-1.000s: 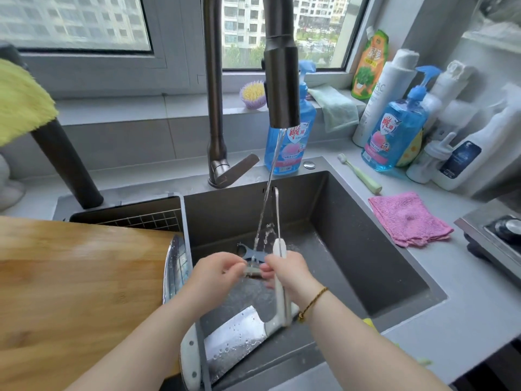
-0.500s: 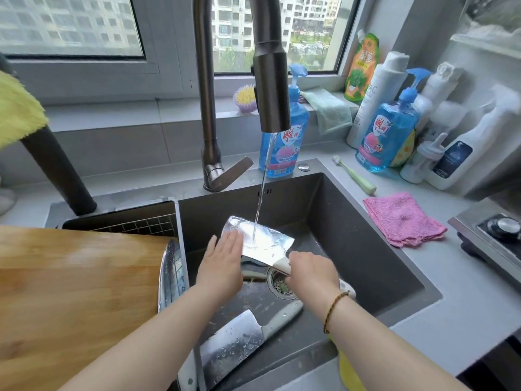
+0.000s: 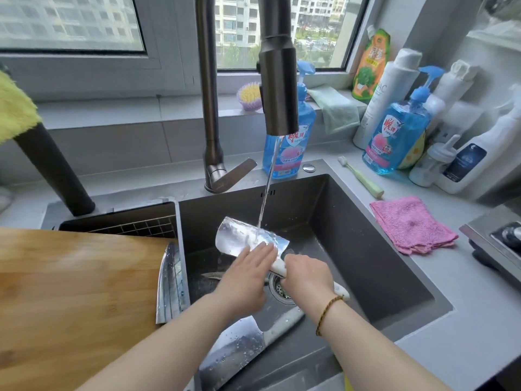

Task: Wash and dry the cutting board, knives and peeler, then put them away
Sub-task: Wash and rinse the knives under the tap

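While water from the faucet (image 3: 277,88) hits it, the cleaver (image 3: 239,235) hangs over the sink (image 3: 366,249) middle, long axis diagonal, blade pointing back-left. Right hand (image 3: 306,275) wraps its white handle; left hand (image 3: 248,275) lies flat on the blade, fingers straight. Second cleaver (image 3: 239,345) on the sink floor, partly under the forearm. Third knife (image 3: 170,283) on the sink's left rim, against the cutting board (image 3: 70,292). White bottle (image 3: 386,91) behind the sink reads "AC"; blue bottle (image 3: 394,136) label unreadable.

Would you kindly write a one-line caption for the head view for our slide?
Right hand grips a cleaver under the running tap; left hand presses flat on its blade.
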